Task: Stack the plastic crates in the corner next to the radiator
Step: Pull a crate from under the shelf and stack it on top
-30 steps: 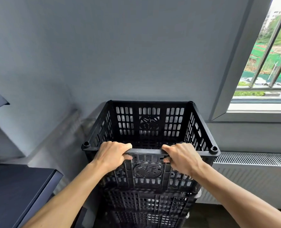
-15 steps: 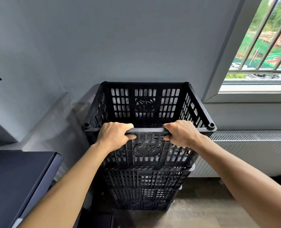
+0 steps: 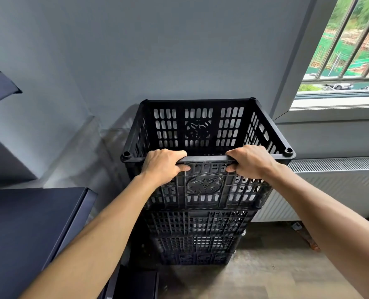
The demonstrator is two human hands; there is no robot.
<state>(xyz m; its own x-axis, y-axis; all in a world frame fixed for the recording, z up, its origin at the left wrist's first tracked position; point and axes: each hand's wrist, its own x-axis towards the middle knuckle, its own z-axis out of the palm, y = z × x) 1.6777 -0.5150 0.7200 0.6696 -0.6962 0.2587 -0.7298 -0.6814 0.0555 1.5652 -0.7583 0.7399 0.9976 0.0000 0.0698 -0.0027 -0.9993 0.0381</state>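
Observation:
A black slatted plastic crate (image 3: 200,130) sits on top of a stack of black crates (image 3: 196,234) standing on the floor against the grey wall, just left of the white radiator (image 3: 334,186). My left hand (image 3: 163,167) grips the near rim of the top crate, fingers curled over it and thumb underneath. My right hand (image 3: 251,161) grips the same rim further right in the same way. The top crate holds nothing that I can see. At least two crates lie below it; the lowest part is dim.
A dark desk surface (image 3: 28,234) juts in at the lower left, close to the stack. A barred window (image 3: 343,50) with its sill is at the upper right. Wooden floor (image 3: 265,275) shows in front of the radiator.
The view has tilted downward, revealing more of the stack and floor. Both hands keep the same grip on the top crate's near rim; the crate looks settled on the stack.

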